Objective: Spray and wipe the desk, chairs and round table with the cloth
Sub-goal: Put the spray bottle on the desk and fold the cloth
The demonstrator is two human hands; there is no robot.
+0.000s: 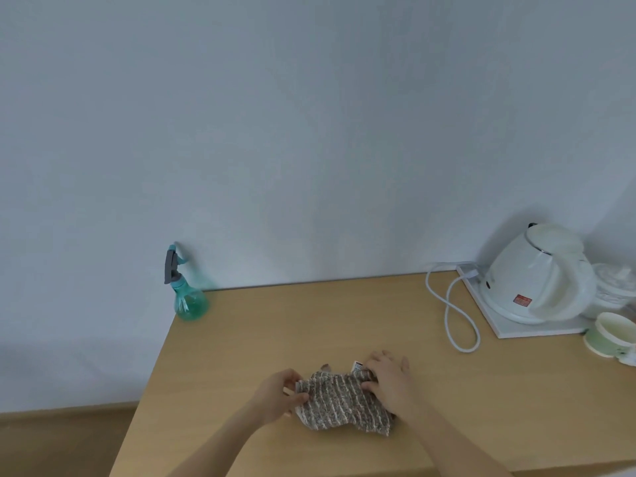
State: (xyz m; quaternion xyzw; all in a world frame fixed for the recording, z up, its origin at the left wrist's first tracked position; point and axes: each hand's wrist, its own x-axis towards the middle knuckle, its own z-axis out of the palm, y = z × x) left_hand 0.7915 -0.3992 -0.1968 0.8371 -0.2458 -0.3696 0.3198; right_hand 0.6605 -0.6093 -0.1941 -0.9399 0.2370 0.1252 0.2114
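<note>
Hands are working at the near middle of the wooden desk (309,321), both on a striped, grey-brown ribbed cloth (340,401) that is lying flat there. The left hand (278,395) is pinching the cloth's left edge between thumb and curled fingers. The right hand (389,382) is gripping the cloth's far right corner, thumb tucked against the fabric. The cloth's long axis is running from far left to near right, and its ribs are crossing that line. A small white care tag (358,366) is sticking up at the far right corner; its print is too small to read. Farther right, a white power cord (451,315) is looping across the desk toward a white electric kettle (537,280) standing on a white tray (537,330); the kettle is carrying a red label, unreadable. A pale green cup (607,335) is sitting just right of the tray. At the far left corner, a teal spray bottle (187,290) is standing upright beside the wall (309,132), its nozzle pointing right.
</note>
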